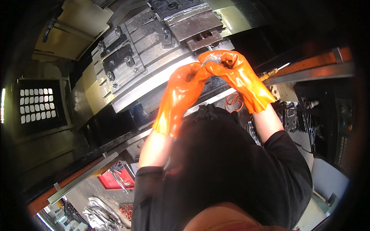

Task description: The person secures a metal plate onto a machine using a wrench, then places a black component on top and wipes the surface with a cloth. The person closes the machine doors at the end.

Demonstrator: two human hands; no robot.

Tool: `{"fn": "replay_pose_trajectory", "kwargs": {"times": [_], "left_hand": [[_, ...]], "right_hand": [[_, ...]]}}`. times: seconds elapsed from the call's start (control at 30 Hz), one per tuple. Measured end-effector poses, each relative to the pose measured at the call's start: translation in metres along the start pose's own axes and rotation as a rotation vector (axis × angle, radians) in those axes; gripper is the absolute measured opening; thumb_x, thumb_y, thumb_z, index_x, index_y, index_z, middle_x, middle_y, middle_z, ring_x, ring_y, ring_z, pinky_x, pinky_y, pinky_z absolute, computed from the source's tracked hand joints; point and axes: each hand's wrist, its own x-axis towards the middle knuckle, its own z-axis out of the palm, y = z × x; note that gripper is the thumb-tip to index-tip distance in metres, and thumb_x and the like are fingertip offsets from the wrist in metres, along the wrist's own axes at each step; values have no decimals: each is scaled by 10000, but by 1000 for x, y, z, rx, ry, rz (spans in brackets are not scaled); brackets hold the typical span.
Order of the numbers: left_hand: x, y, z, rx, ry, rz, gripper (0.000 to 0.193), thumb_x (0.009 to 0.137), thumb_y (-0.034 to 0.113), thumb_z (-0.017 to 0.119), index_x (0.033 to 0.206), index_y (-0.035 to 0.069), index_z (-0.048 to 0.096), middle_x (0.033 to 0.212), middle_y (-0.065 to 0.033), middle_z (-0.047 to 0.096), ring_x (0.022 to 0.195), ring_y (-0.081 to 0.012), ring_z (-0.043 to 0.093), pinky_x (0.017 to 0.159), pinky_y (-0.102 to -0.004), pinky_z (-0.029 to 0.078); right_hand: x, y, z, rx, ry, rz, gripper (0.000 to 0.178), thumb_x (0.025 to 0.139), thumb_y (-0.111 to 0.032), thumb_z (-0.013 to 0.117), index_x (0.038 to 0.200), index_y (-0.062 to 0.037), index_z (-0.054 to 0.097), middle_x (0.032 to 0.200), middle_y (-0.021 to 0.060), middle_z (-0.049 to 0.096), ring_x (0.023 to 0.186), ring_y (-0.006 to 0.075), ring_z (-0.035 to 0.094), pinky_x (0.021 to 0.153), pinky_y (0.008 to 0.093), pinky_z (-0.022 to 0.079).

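Both of my hands wear orange rubber gloves and meet close together in front of the machine vise (200, 30). Between their fingertips is a small, shiny, greyish piece (212, 59); glare and the gloves hide what kind of thing it is. My right hand (233, 69) is closed, thumb and fingers bent around this piece. Closed as well, my left hand (187, 81) has its fingertips against the piece from the left. The vise jaws lie just beyond the gloves, and a short metal rod (209, 48) shows between them and the vise.
Left of the vise, metal fixture plates with bolts and clamps (123, 57) lie on the machine table (154, 86). A screwdriver with a yellow handle (269, 74) rests on the ledge at right. A red tray of tools (116, 177) stands low at left.
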Motion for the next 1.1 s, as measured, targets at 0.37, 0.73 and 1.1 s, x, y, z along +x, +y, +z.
{"fn": "replay_pose_trajectory", "kwargs": {"times": [0.37,0.73,1.1], "left_hand": [[62,2,11,-196,332,-51,251,989,174,709,1140,-24,731,1050,-56,746,986,-128,661,936,-271,494],[91,10,15,-410,410,155,340,1023,132,647,1318,-38,644,1217,-93,707,1109,-143,627,1012,-292,462],[121,15,-38,-308,191,6,254,1017,211,659,1114,-14,727,988,-35,711,942,-107,619,895,-273,468]], "right_hand": [[95,-10,-56,-47,147,-28,257,996,-245,693,1134,-33,741,1055,52,761,902,128,672,858,283,531],[119,37,-28,221,-148,153,271,978,-246,719,1085,3,706,1047,122,747,1002,212,714,912,367,568],[132,6,-48,-93,-207,280,175,960,-191,740,1014,-24,741,927,107,762,846,128,709,654,218,454]]}}
